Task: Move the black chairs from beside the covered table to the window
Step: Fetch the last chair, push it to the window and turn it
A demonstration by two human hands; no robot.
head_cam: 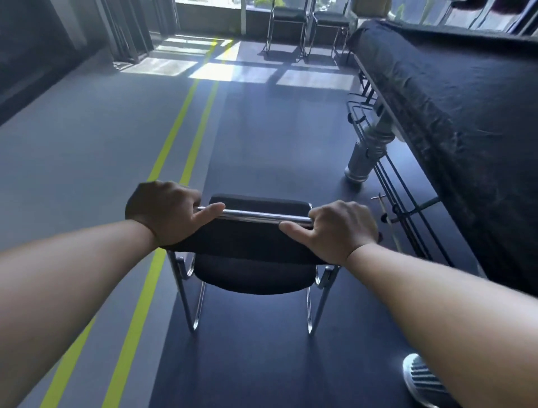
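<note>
Dark flooring (pixel 262 131) ran toward the window (pixel 209 3) at twelve o'clock, where two chairs (pixel 308 17) already stood, while the left hand (pixel 163 212) and right hand (pixel 340 230) each kept a closed grip on the black chair (pixel 253 241), apparently to carry it clear of the covered counter (pixel 454 96) at two o'clock.

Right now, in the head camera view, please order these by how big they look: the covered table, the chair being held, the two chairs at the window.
1. covered table
2. held chair, though nearness enlarges it
3. window chairs and, alike, unranked
</note>
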